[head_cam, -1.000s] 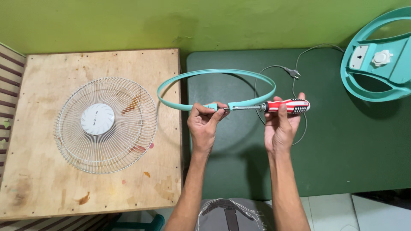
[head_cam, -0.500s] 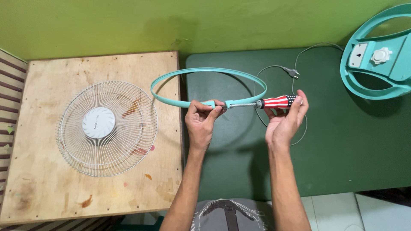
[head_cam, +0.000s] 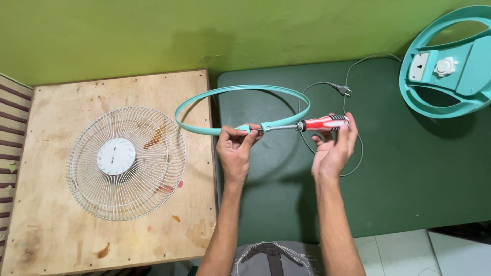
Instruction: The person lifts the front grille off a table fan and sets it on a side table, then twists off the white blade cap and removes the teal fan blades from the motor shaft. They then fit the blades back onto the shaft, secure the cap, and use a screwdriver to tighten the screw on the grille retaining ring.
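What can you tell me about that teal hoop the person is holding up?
The teal ring is a thin, smooth band, plastic by its look, bent into a wide loop and seen as a flattened oval. It hangs in the air over the seam between the wooden board and the green table. Its ends meet at a small clasp nearest the person, pinched by the left hand. The right hand points a red-handled screwdriver into that clasp.

A white wire fan guard (head_cam: pixel 127 162) is laid flat on a wooden board (head_cam: pixel 61 240), left of the hands. A teal fan base (head_cam: pixel 450 66) is seen far right, a grey cord with plug (head_cam: pixel 341 90) just beyond them on a green table (head_cam: pixel 419 179).
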